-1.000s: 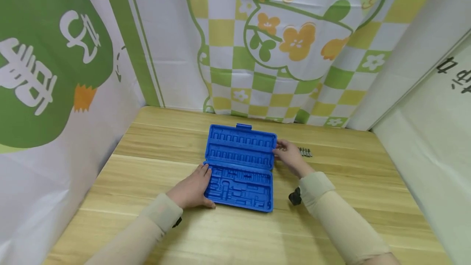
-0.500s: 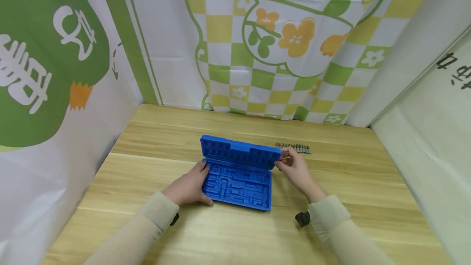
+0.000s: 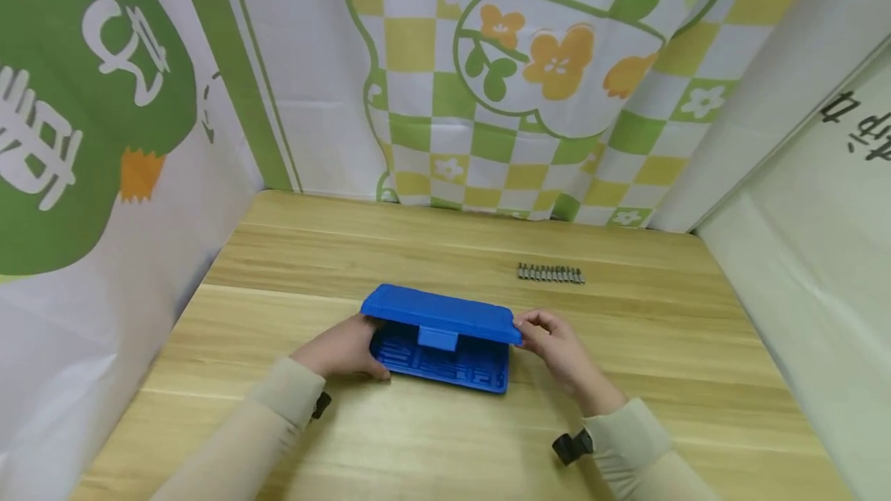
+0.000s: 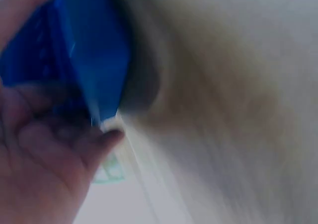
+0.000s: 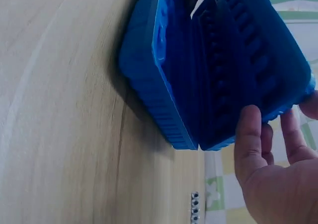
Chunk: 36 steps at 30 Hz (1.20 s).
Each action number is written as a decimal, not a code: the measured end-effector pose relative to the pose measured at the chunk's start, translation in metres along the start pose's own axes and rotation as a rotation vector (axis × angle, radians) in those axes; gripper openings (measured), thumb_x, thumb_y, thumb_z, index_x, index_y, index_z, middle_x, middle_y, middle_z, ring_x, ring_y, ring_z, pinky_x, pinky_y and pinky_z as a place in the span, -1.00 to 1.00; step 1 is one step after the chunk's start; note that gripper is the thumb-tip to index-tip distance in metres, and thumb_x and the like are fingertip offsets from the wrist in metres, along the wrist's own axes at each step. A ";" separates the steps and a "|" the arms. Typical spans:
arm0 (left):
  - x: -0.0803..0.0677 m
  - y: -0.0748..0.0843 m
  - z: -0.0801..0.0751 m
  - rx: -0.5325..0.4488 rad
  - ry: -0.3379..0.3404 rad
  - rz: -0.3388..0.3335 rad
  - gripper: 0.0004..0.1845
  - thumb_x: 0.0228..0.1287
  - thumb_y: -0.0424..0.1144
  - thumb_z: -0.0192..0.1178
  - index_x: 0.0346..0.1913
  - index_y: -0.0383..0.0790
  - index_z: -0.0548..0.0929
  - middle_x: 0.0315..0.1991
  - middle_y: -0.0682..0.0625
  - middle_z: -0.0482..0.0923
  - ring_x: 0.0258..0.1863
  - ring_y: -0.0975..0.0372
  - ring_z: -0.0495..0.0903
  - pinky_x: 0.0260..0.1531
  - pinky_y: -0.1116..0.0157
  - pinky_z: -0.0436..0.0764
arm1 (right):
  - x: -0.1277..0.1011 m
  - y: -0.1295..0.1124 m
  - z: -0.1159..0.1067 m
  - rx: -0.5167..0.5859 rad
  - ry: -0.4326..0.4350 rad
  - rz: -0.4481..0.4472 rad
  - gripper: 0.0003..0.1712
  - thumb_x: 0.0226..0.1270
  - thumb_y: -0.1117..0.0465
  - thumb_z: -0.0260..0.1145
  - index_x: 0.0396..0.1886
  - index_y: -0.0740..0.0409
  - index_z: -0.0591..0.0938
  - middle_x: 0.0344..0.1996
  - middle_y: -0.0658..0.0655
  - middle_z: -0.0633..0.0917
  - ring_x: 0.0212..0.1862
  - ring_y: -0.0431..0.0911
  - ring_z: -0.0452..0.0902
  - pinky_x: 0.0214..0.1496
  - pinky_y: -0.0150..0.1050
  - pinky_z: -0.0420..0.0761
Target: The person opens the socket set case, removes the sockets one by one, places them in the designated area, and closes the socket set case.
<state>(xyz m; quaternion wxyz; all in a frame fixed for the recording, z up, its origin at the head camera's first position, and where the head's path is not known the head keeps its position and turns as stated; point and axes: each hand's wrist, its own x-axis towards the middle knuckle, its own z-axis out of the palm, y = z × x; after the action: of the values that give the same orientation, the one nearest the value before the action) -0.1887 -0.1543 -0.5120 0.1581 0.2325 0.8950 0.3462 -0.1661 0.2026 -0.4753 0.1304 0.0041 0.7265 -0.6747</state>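
A blue plastic tool case (image 3: 445, 377) sits on the table with its lid (image 3: 438, 308) part-way down over the moulded base. My right hand (image 3: 560, 354) pinches the lid's right front corner; in the right wrist view its thumb and fingers (image 5: 247, 134) meet the lid's edge. My left hand (image 3: 337, 350) holds the left end of the base, thumb by the front corner, other fingers partly hidden under the lid. The left wrist view is blurred but shows the left hand (image 4: 44, 149) curled at the case's end. The latch (image 3: 438, 339) hangs from the lid's front.
Behind the case to the right, a row of several small metal sockets (image 3: 551, 274) lies on the wooden table (image 3: 292, 253). Patterned cloth (image 3: 418, 83) hangs behind the table, and pale sheets (image 3: 800, 292) hang at the sides. Each wrist wears a small black device (image 3: 573, 447).
The lid has swung from lying fully back, through upright, to leaning forward over the base. My right hand has come forward with it; the left has stayed at the case's left end.
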 end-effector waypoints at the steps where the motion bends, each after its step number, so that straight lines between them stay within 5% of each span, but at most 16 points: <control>1: -0.001 -0.004 -0.004 -0.073 -0.011 0.002 0.08 0.04 -0.24 0.61 0.56 -0.45 0.20 0.46 -0.38 0.31 0.43 -0.20 0.33 0.41 -0.14 0.30 | 0.000 0.001 0.001 -0.020 0.005 0.005 -0.76 0.60 0.30 0.17 -0.04 0.46 0.62 -0.02 0.17 0.59 -0.12 -0.19 0.58 0.04 -0.30 0.65; 3: -0.004 -0.013 -0.012 -0.235 -0.019 0.006 -0.16 0.23 -0.39 0.42 0.51 -0.49 0.26 0.42 -0.40 0.36 0.40 -0.23 0.36 0.38 -0.16 0.34 | -0.001 0.002 0.002 -0.060 0.010 0.016 -0.74 0.58 0.30 0.22 0.01 0.48 0.61 0.04 0.21 0.56 -0.10 -0.18 0.55 0.03 -0.34 0.64; 7: -0.008 -0.021 -0.021 -0.564 0.051 -0.111 -0.63 0.51 -0.49 0.01 0.29 -0.56 0.41 0.35 -0.45 0.39 0.33 -0.23 0.45 0.24 -0.07 0.53 | -0.003 0.005 0.002 -0.091 0.011 0.036 -0.65 0.58 0.31 0.21 0.17 0.53 0.55 0.15 0.29 0.53 -0.03 -0.17 0.53 0.04 -0.36 0.62; 11: -0.009 -0.015 -0.023 -0.739 0.112 -0.247 -0.58 0.68 -0.25 -0.08 0.28 -0.61 0.36 0.26 -0.45 0.46 0.21 -0.14 0.57 0.11 0.01 0.65 | -0.004 0.007 0.001 -0.128 -0.001 0.032 -0.62 0.57 0.32 0.23 0.21 0.51 0.52 0.18 0.33 0.53 0.04 -0.08 0.55 0.06 -0.33 0.63; 16: -0.012 -0.001 -0.023 -0.605 0.097 -0.305 -0.33 0.61 -0.07 0.11 0.44 -0.62 0.30 0.30 -0.45 0.46 0.14 -0.09 0.63 0.14 0.01 0.62 | -0.008 0.009 0.002 -0.259 -0.010 0.034 -0.42 0.50 0.29 0.32 0.39 0.47 0.43 0.28 0.42 0.51 0.25 0.19 0.48 0.21 -0.10 0.60; 20: -0.013 0.003 -0.020 -0.503 0.101 -0.321 -0.33 0.53 -0.16 0.23 0.44 -0.60 0.33 0.34 -0.44 0.44 0.21 -0.11 0.59 0.14 0.05 0.62 | -0.011 0.013 0.004 -0.296 -0.030 0.077 -0.30 0.50 0.27 0.32 0.47 0.53 0.32 0.29 0.46 0.52 0.29 0.26 0.48 0.24 -0.01 0.60; 27: -0.016 0.000 -0.016 -0.530 0.097 -0.275 -0.35 0.41 -0.38 0.28 0.42 -0.68 0.30 0.34 -0.50 0.41 0.32 -0.24 0.47 0.16 0.07 0.62 | -0.009 0.021 0.008 -0.224 -0.033 0.091 -0.41 0.49 0.40 0.27 0.38 0.63 0.38 0.21 0.51 0.58 0.22 0.23 0.57 0.12 -0.14 0.68; 36: -0.015 -0.001 -0.006 -0.501 0.093 -0.250 -0.30 0.30 -0.49 0.32 0.43 -0.66 0.29 0.28 -0.49 0.47 0.24 -0.22 0.53 0.11 0.10 0.65 | -0.008 0.023 0.007 -0.335 -0.008 0.081 -0.42 0.47 0.40 0.28 0.39 0.58 0.41 0.25 0.49 0.56 0.23 0.25 0.55 0.17 -0.11 0.64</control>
<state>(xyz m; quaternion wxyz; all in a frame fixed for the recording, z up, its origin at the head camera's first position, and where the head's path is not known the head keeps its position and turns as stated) -0.1795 -0.1664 -0.5064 0.2108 0.0578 0.8097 0.5446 -0.1530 0.1994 -0.4971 0.1591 0.0090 0.8276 -0.5382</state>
